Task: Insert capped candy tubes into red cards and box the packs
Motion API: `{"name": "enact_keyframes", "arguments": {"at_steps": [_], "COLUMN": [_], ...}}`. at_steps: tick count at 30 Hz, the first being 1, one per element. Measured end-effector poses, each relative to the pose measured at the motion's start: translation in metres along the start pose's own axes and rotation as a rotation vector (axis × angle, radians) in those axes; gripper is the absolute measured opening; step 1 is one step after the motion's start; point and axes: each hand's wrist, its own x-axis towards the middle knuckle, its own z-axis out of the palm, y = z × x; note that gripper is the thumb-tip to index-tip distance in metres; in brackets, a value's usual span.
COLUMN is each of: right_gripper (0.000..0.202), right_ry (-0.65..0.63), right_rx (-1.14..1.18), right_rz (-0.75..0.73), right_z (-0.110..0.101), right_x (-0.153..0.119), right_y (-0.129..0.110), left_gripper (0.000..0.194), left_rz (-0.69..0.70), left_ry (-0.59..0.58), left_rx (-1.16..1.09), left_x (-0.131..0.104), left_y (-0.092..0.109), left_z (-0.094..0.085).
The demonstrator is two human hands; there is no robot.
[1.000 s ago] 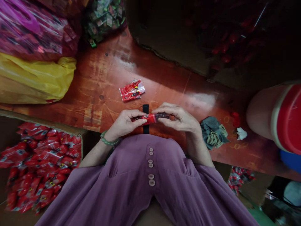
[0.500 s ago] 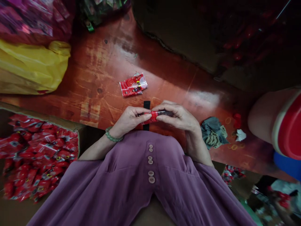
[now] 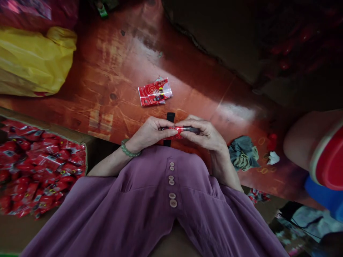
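Both hands meet at the table's front edge around a slim item in red printed wrapping [image 3: 179, 131] with a dark right end. My left hand [image 3: 151, 134], a green bead bracelet at its wrist, pinches the item's left part. The right part is between the thumb and fingers of my right hand [image 3: 207, 135]. Under the item, a black strip [image 3: 170, 117] lies on the red-brown table [image 3: 128, 85]. Beyond it are a few flat red printed wrappers [image 3: 155, 93], overlapping.
At the left are a yellow bag [image 3: 34, 62] and a carton of red packets [image 3: 40, 164]. Grey-green cloth [image 3: 243, 153], a white scrap [image 3: 273, 157] and a pink bucket with a red lid [image 3: 329, 153] stand or lie at the right. Dark cardboard [image 3: 214, 32] is at the back.
The view has shifted slightly. More of the item's dark right end shows between the fingers of my right hand. Both hands keep hold of it.
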Motion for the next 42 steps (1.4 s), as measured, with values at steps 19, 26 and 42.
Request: {"name": "enact_keyframes", "arguments": {"at_steps": [19, 26, 42], "right_gripper": [0.028, 0.045, 0.036], "right_ry": [0.576, 0.583, 0.683], "right_rx": [0.033, -0.083, 0.290], "right_rz": [0.036, 0.042, 0.063], "right_z": [0.050, 0.053, 0.061], "right_x": [0.022, 0.028, 0.034], "right_y": [0.005, 0.007, 0.015], "left_gripper": [0.029, 0.024, 0.041], "left_rz": [0.029, 0.136, 0.197], "left_ry": [0.367, 0.448, 0.315], "left_rx": [-0.626, -0.552, -0.476], "left_x": [0.012, 0.021, 0.034], "left_y": [0.000, 0.007, 0.010], "left_z": [0.026, 0.030, 0.025]}}
